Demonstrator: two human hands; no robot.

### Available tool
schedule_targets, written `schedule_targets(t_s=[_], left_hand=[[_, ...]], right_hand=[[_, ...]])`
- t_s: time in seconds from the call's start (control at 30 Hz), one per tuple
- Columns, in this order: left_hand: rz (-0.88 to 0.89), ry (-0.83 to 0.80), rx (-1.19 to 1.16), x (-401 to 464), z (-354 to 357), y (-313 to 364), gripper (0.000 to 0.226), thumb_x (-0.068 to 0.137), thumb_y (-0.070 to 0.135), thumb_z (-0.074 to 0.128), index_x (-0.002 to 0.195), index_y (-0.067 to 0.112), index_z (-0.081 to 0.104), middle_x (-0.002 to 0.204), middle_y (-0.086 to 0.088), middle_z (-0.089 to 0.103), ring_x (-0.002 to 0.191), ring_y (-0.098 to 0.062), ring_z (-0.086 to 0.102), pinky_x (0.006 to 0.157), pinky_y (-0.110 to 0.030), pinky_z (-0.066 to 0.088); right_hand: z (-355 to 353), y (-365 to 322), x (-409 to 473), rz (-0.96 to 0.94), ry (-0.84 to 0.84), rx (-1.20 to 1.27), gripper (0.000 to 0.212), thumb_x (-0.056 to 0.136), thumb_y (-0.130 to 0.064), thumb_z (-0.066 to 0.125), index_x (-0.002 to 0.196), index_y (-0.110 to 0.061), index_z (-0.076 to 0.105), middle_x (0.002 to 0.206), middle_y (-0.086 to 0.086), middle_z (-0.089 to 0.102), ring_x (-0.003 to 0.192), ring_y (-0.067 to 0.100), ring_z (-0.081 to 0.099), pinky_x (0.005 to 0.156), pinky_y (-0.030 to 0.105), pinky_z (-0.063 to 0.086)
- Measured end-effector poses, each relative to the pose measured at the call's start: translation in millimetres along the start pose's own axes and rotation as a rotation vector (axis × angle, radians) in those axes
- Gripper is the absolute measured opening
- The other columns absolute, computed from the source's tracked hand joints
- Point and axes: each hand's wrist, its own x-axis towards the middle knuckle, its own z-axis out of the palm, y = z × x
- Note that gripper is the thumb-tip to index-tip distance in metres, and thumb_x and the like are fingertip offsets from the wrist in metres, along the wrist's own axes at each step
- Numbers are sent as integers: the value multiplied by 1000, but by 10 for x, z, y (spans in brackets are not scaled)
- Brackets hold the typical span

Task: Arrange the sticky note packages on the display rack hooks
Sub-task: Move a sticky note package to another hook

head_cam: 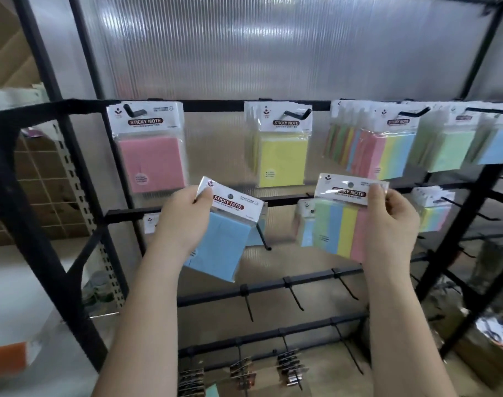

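Left hand (184,222) covering blue package (227,239) corner, far-right packages (493,144) blurred

Behind everything, a ribbed translucent plastic panel (273,47). Far left, a perforated pale metal upright (81,196), brown tiled wall (41,179) and an orange-and-white box (6,358). Low down, metal clips (244,375) in hanging rows; lower right, blurred clutter.
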Motion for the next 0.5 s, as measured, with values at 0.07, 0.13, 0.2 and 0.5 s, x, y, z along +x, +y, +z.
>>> schedule_targets(t_s=[0.07,0.13,0.2,0.5], left_hand=[[41,-21,-6,7,99,64,37,99,31,40,87,1,59,74,-3,62,66,-19,49,57,-29,33],[76,-46,2,-3,194,118,37,99,31,40,86,2,59,74,-2,63,64,-17,48,56,-28,33],[101,-57,-7,-27,275,164,37,99,32,39,87,5,61,78,-1,65,66,-16,50,57,-29,35],[54,22,-41,-248,715,358,38,99,35,38,87,8,60,84,-5,67,73,-23,56,60,-32,37]], right_hand=[[-101,-28,10,-1,42,11,39,97,-27,49,73,4,48,61,-2,42,56,6,35,51,24,28],[-189,-75,37,-11,77,34,37,95,-25,52,72,2,47,61,0,40,56,7,35,51,24,28],[-260,-131,86,-22,98,63,37,92,-25,58,71,3,46,64,5,43,60,13,40,58,25,33],[-470,-191,594,-108,4,170,11,83,-20,71,74,-17,65,68,-12,68,69,10,64,73,34,54]])
